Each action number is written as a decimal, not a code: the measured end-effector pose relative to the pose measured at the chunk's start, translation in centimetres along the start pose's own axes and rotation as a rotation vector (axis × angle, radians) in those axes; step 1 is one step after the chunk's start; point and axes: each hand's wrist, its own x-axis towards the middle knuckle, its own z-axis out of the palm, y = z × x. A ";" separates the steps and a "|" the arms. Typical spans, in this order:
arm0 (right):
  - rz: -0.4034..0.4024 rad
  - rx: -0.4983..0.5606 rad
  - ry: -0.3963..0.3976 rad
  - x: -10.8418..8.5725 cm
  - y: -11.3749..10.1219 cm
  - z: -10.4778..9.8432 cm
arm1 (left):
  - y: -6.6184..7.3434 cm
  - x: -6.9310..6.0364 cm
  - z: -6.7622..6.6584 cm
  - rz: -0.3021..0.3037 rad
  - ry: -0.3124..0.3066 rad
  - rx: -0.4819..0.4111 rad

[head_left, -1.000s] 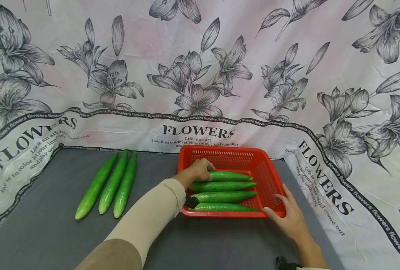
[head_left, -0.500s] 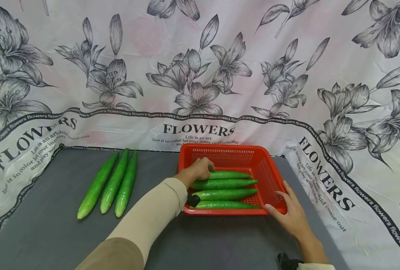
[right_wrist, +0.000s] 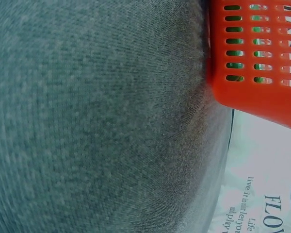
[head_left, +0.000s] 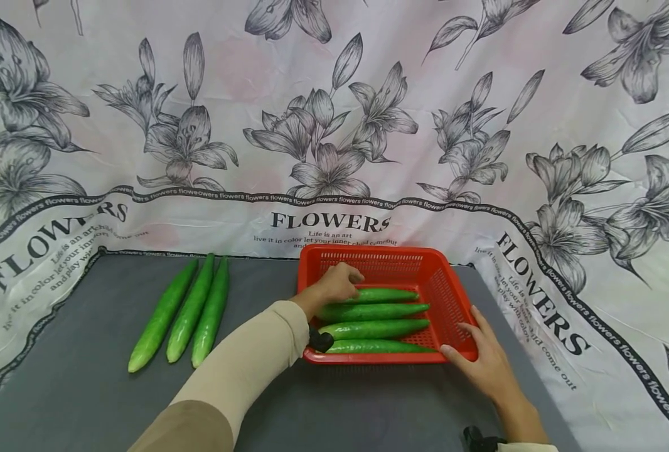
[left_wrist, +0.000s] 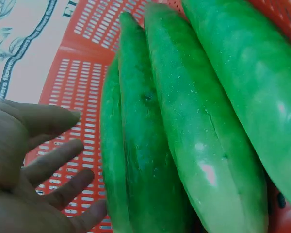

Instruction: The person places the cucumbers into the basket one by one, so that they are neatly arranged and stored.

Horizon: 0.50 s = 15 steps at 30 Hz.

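In the head view, we are seeing a red perforated plastic basket (head_left: pixel 368 358) standing on a grey surface (head_left: pixel 346 408), right of centre. Four green cucumbers (head_left: pixel 376 311) are lying inside it, side by side and lengthwise across the frame. The left hand (head_left: pixel 337 284) is hovering in the left half of the basket, beside the farthest cucumber (head_left: pixel 388 294). In the left wrist view, we are observing its fingers spread apart and pinching nothing; whether the lowest fingertip is touching the nearest cucumber, we cannot tell. The right hand (head_left: pixel 487 364) is gripping the basket's lower right corner, its thumb lying at the front rim and its fingers at the right wall. The right wrist view is showing us mainly the surface and the basket's slotted outer wall, with green visible through the slots. At the left of the head view, three more cucumbers (head_left: pixel 190 312) are lying close together on the surface, slanting toward the lower left. Behind, we are noting a floral printed fabric (head_left: pixel 244 144) lettered "FLOWERS".
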 end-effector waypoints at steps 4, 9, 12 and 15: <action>-0.006 0.010 0.004 0.0 -0.1 0.4 | 0.6 -0.5 -0.5 -0.011 0.021 -0.121; 0.000 0.023 0.002 0.0 -0.2 0.5 | 1.6 -1.2 -1.3 0.007 0.016 -0.273; 0.009 0.020 0.002 0.0 -0.3 0.3 | 2.3 -1.6 -1.8 0.006 0.007 -0.408; 0.014 0.013 0.001 0.0 -0.2 0.1 | 3.1 -2.0 -2.2 -0.007 0.005 -0.529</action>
